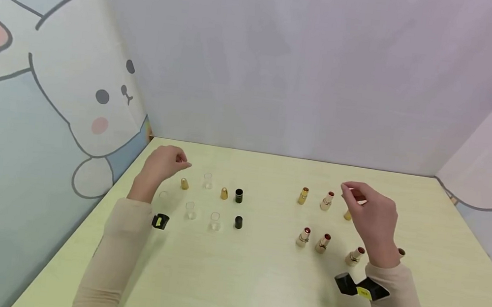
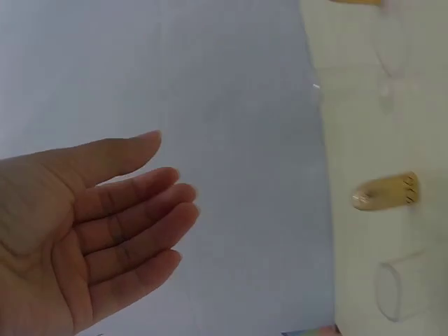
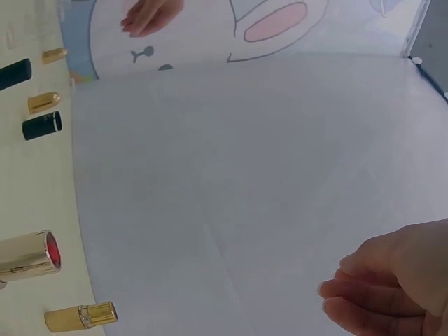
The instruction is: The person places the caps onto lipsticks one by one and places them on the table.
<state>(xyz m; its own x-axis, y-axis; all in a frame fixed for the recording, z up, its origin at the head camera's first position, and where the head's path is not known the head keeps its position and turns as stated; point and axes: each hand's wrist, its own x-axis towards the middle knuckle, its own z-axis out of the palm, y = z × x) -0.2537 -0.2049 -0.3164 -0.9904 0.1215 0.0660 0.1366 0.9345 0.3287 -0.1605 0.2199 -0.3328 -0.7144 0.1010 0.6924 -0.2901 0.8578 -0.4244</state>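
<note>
My left hand (image 1: pixel 162 165) hovers above the far left of the table, close to a gold bullet-shaped cap (image 1: pixel 184 183). In the left wrist view its fingers (image 2: pixel 136 238) are loosely bent and hold nothing. Raised over the right side, my right hand (image 1: pixel 372 215) has its thumb near its fingertips with nothing between them. Beneath it a gold tube (image 1: pixel 348 215) is partly hidden. Uncapped lipsticks with red tips stand around it, among them one lipstick (image 1: pixel 327 201) behind and another lipstick (image 1: pixel 354 256) in front.
On the left stand several clear caps (image 1: pixel 215 222), a second gold cap (image 1: pixel 224 193), a black cap (image 1: pixel 239 196) and a shorter black one (image 1: pixel 239 222). Pale cloth (image 1: pixel 281 68) rises behind the table (image 1: pixel 251 282). A rabbit-printed panel (image 1: pixel 80 68) borders the left side.
</note>
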